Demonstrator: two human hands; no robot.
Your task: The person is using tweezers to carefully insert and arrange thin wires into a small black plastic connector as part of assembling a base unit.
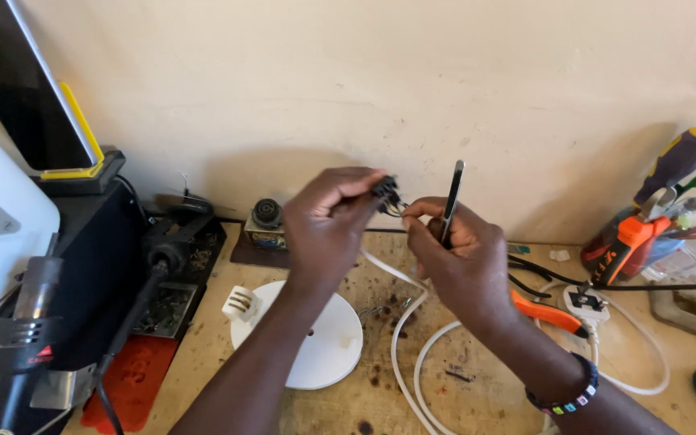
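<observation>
Both forearms are rising from bottom frame. Left hand (328, 221) is pinching one black connector (386, 192) at centre; right hand (461, 258) is gripping one metal tool (452, 198), long axis near-vertical, tip up. One white cable (400, 338) is looping below.

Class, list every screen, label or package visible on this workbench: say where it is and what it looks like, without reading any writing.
Screen: top left, leaning on a stand, dark flat panel with white edge and yellow holder.
Label: small red triangle on the grey heat gun, bottom left.
Packages: none clearly visible.
</observation>
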